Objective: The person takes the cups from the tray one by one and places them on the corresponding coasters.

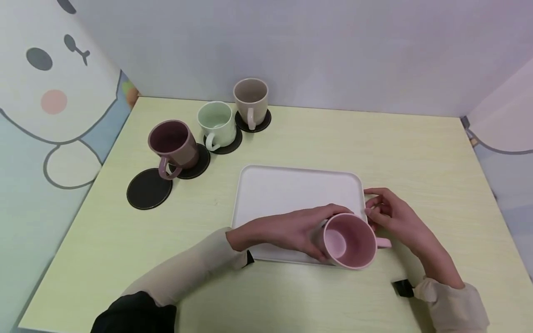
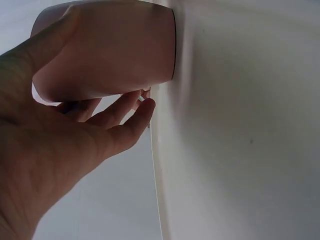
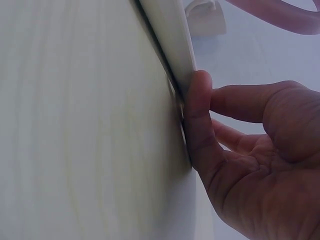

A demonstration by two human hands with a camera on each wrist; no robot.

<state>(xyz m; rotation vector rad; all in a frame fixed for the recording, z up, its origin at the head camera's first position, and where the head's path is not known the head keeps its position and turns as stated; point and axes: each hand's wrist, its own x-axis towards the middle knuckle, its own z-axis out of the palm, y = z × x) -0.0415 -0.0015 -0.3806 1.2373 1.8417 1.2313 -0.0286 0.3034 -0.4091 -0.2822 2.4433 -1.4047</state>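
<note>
My left hand (image 1: 297,229) grips a pink mug (image 1: 351,243) from its left side, fingers and thumb around the body. The mug is upright over the front right corner of a white tray (image 1: 283,189), its handle pointing right. In the left wrist view the mug's base (image 2: 167,45) is very close to the tray surface; I cannot tell whether they touch. My right hand (image 1: 393,215) is at the tray's right edge. A finger of it (image 3: 200,110) touches the outside of the tray rim in the right wrist view, with the thumb tip close to that finger.
At the back left, a purple mug (image 1: 175,143), a pale green mug (image 1: 218,124) and a beige mug (image 1: 251,101) stand on black coasters. A bare black coaster (image 1: 149,189) lies left of them. A wall (image 1: 333,55) borders the table's far edge.
</note>
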